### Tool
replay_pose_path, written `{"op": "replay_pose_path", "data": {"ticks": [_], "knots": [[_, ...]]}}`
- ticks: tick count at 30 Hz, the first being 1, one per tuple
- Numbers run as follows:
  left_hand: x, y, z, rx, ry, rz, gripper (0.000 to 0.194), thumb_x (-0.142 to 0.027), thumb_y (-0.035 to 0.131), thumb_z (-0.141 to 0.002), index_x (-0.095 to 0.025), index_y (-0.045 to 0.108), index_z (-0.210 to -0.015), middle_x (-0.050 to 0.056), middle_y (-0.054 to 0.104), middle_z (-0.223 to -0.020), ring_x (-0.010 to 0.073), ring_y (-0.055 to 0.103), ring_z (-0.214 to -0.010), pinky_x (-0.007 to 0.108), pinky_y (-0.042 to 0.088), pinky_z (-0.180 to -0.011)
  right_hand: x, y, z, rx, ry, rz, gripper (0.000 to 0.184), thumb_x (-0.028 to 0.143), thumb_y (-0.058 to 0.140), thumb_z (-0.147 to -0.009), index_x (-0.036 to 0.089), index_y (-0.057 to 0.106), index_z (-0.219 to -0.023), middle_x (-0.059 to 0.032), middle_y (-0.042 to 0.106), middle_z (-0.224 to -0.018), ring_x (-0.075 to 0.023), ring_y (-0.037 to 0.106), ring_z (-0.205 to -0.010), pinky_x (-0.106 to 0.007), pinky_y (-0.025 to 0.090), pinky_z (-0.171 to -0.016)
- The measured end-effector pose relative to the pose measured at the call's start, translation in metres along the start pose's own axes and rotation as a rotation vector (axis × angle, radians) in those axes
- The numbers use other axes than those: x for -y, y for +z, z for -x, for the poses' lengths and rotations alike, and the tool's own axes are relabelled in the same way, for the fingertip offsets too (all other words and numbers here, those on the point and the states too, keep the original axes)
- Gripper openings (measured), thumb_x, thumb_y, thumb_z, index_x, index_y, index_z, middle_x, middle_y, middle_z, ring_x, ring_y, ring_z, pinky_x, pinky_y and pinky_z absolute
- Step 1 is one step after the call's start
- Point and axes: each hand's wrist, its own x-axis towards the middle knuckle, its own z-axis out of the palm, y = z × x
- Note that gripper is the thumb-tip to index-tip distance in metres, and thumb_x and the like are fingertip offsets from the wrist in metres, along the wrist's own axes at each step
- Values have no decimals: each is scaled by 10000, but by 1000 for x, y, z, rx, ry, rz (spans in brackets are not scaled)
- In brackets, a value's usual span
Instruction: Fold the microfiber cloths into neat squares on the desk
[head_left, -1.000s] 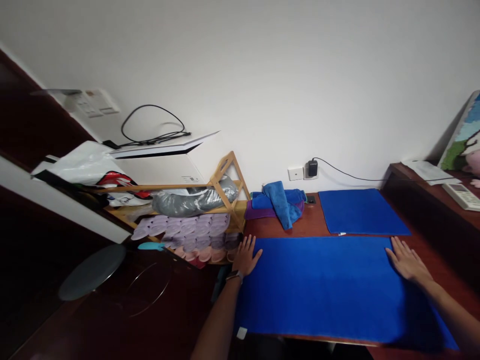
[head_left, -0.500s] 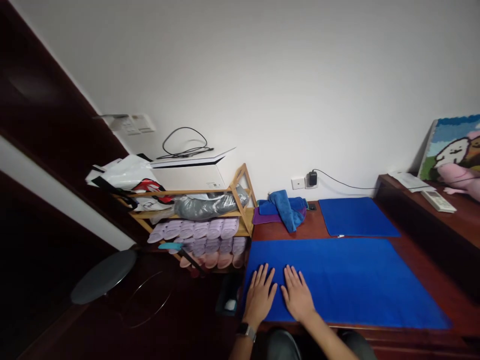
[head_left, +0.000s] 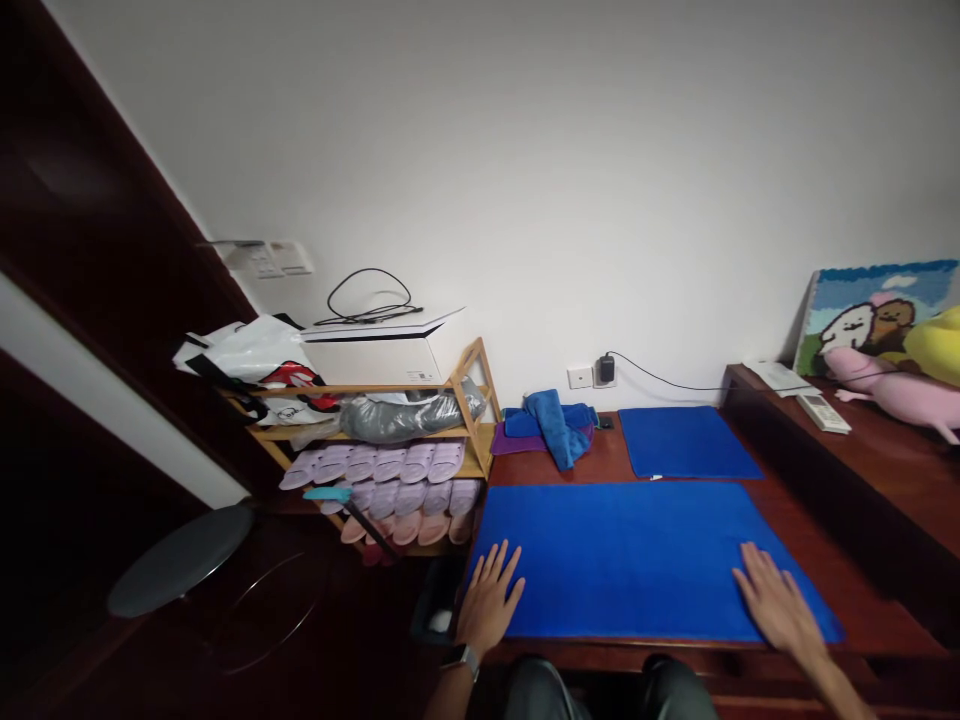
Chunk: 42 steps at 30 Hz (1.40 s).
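A large blue cloth [head_left: 622, 560] lies spread flat along the front of the reddish-brown table [head_left: 862, 590]. On its left end rests my left hand [head_left: 489, 595], palm down with the fingers apart and a watch at the wrist. My right hand [head_left: 776, 598] lies flat near the cloth's right end, fingers stretched out. Behind, a smaller blue cloth [head_left: 686, 442] is laid flat towards the wall. To its left sits a loose pile with a crumpled blue cloth [head_left: 556, 428] over a purple cloth [head_left: 517, 438].
A wooden rack [head_left: 480, 405] at the left holds lilac slippers [head_left: 390, 463], a white box [head_left: 375, 355] and a bag. A round stool [head_left: 184, 560] stands on the floor. On the raised right shelf are a remote control [head_left: 823, 412], a pink plush toy [head_left: 892, 390] and a picture.
My right hand has moved across the large cloth from beside my left hand to the right end. My left hand stays on the left end. The view has shifted slightly right.
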Motion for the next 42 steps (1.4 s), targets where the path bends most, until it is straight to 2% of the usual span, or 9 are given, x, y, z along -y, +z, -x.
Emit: {"op": "replay_pose_path", "data": {"ticks": [2, 4, 12, 15, 23, 27, 31, 38, 42], "knots": [[2, 3, -1, -6, 1, -15, 554, -456, 396, -1088, -361, 344, -1632, 27, 333, -1711, 270, 315, -1577, 546, 325, -1270, -57, -5, -3, -19, 16, 0, 839, 601, 156, -933, 161, 520, -1547, -151, 467, -1630, -350, 381, -1536, -604, 308, -1226], [3, 6, -2, -6, 1, -36, 549, -452, 405, -1086, -351, 366, -1624, 36, 348, -1706, 278, 326, -1572, 554, 337, -1261, -84, -6, -4, -35, 22, -8, 852, 610, 146, -928, 153, 531, -1535, -158, 461, -1632, -347, 379, -1537, -590, 314, -1224], [24, 3, -17, -72, 34, -25, 496, -473, 386, -1083, -300, 546, -1519, 69, 558, -1579, 272, 546, -1428, 493, 476, -1169, -79, 7, -5, -129, 86, 4, 800, 543, 223, -908, 155, 536, -1533, -169, 500, -1602, -358, 389, -1530, -603, 284, -1243], [36, 2, -46, -154, 14, -32, 487, -446, 370, -1081, -226, 630, -1430, 110, 608, -1520, 278, 575, -1394, 486, 476, -1171, -22, -2, -22, -237, 55, 33, 796, 476, 196, -940, 49, 504, -1538, -211, 436, -1635, -373, 341, -1552, -607, 243, -1264], [53, 25, -142, -116, 25, -85, 523, -430, 389, -1076, -257, 508, -1555, 109, 473, -1640, 314, 446, -1507, 550, 398, -1215, 278, -2, -95, 94, -416, -159, 687, 498, 231, -1056, 145, 391, -1623, -85, 344, -1681, -281, 285, -1583, -510, 234, -1296], [59, 35, -149, -82, -17, -90, 563, -502, 373, -1083, -301, 426, -1605, 110, 423, -1671, 317, 407, -1531, 558, 374, -1220, 319, 25, -108, 148, -474, -181, 682, 511, 259, -1059, 162, 349, -1638, -82, 312, -1692, -265, 266, -1589, -501, 212, -1304], [58, 36, -147, -80, -45, -86, 576, -542, 351, -1083, -333, 396, -1618, 93, 375, -1699, 305, 358, -1558, 546, 340, -1235, 249, 33, -117, 85, -453, -142, 702, 555, 239, -1053, 191, 336, -1646, -77, 315, -1692, -262, 269, -1590, -523, 192, -1305], [64, 34, -153, 6, -50, -86, 619, -612, 346, -1064, -342, 390, -1620, 92, 387, -1693, 330, 378, -1544, 553, 345, -1222, 14, -5, -152, 122, 2, 121, 818, 568, 131, -985, 149, 225, -1680, -52, 230, -1738, -281, 166, -1614, -514, 150, -1310], [69, 33, -153, -11, -36, -92, 604, -601, 368, -1065, -366, 379, -1621, 76, 390, -1693, 328, 404, -1529, 554, 348, -1221, -32, -11, -155, 138, 19, 124, 875, 598, 40, -960, 127, 149, -1690, -40, 174, -1756, -273, 114, -1623, -489, 119, -1317]]}}
